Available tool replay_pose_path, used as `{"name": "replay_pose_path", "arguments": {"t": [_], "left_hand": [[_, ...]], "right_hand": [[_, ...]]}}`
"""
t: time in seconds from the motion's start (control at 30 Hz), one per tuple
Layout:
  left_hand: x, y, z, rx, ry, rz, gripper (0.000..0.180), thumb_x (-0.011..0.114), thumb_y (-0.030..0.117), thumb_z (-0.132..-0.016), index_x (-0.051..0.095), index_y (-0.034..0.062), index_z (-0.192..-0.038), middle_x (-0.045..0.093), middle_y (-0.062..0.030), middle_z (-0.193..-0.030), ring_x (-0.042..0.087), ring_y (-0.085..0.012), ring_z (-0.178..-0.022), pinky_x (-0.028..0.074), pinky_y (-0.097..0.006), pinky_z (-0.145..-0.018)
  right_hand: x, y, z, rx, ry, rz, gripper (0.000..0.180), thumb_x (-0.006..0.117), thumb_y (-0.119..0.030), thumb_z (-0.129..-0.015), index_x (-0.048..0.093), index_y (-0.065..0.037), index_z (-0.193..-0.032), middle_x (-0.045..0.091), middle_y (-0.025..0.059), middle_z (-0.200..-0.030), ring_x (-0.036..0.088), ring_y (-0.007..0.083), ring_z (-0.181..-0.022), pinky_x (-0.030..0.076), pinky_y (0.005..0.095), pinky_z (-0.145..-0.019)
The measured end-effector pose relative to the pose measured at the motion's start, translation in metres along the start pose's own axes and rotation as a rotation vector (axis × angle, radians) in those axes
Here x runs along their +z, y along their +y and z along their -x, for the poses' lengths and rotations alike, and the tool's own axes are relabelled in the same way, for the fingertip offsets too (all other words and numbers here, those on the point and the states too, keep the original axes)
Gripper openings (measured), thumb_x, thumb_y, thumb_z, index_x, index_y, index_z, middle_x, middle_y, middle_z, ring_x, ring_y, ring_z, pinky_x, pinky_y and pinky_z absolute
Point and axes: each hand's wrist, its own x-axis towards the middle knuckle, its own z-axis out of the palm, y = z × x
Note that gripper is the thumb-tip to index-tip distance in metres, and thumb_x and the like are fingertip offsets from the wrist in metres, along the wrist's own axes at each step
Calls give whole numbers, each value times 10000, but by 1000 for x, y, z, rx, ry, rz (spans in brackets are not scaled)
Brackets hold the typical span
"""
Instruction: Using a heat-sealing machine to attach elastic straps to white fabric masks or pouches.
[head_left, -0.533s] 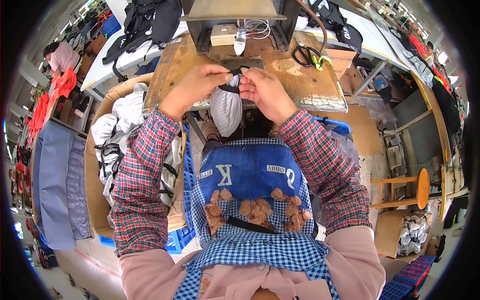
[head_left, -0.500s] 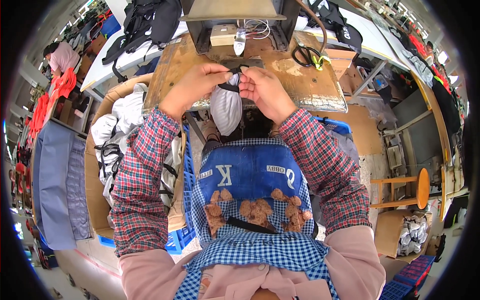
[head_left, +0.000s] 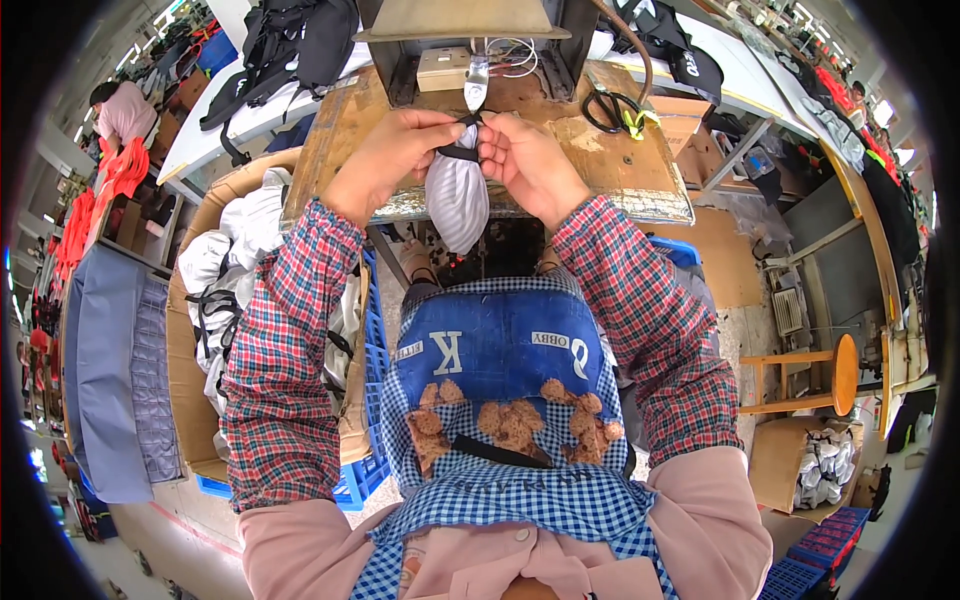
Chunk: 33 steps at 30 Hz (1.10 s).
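A white ribbed cloth bundle (head_left: 457, 205), narrow at its lower end, hangs just past the front edge of a worn wooden tabletop (head_left: 350, 130). Black strap (head_left: 470, 119) is fixed at its top, and a second dark band crosses it a little lower. My left hand (head_left: 405, 150) pinches the strap from the left. From the right, my right hand (head_left: 525, 165) grips the same strap between thumb and fingers. The strap lies right by the metal tip (head_left: 476, 92) of the bench machine, and fingers partly hide it.
Black-handled scissors (head_left: 612, 110) with a yellow-green tie lie right on the tabletop. At left, a cardboard box (head_left: 190, 390) holds several white bundles with black straps. Black bags (head_left: 275, 65) cover the far-left table. A wooden stool (head_left: 845, 375) and another box (head_left: 775, 465) stand right.
Both hands have moved slightly up and away from me, bringing the strap closer to the machine's metal tip. The white bundle has shifted a little and turned.
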Motion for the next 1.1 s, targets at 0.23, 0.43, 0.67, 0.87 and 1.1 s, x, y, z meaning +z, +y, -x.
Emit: {"name": "replay_pose_path", "arguments": {"t": [0.23, 0.43, 0.67, 0.87, 1.1], "left_hand": [[3, -1, 1, 42, 25, 27, 295, 694, 200, -905, 676, -17, -1105, 574, 46, -706, 405, -24, -549, 299, -204, -490], [5, -3, 2, 15, 55, 78, 271, 688, 191, -907, 689, -10, -1089, 567, 50, -696, 410, -29, -540, 311, -201, -487], [10, -2, 3, 38, 81, 90, 275, 683, 185, -910, 685, -21, -1094, 571, 39, -686, 421, -41, -529, 315, -211, -474], [9, -5, 2, 55, 101, 103, 293, 683, 183, -910, 678, -36, -1104, 583, 21, -691, 431, -54, -524, 322, -216, -471], [12, -3, 5, 30, 109, 121, 275, 687, 199, -918, 673, -1, -1106, 513, 53, -629, 432, -41, -530, 311, -199, -490]], "right_hand": [[-1, 0, -4, -1, -14, 12, 135, 569, -216, -967, 623, -100, -923, 629, -37, -805, 576, 89, -728, 482, 252, -669], [9, 1, 1, -24, 42, 6, 134, 587, -217, -957, 631, -101, -905, 630, -36, -795, 571, 83, -708, 473, 240, -656], [18, 4, 3, -69, 155, -49, 124, 594, -185, -934, 626, -93, -857, 608, -21, -762, 559, 87, -674, 455, 242, -592], [23, 6, 3, -81, 201, -77, 123, 595, -188, -935, 632, -100, -859, 610, -25, -757, 556, 84, -667, 451, 240, -586], [22, 8, 3, -92, 194, -89, 133, 591, -196, -941, 633, -98, -861, 610, -27, -757, 551, 81, -660, 446, 237, -577]]}}
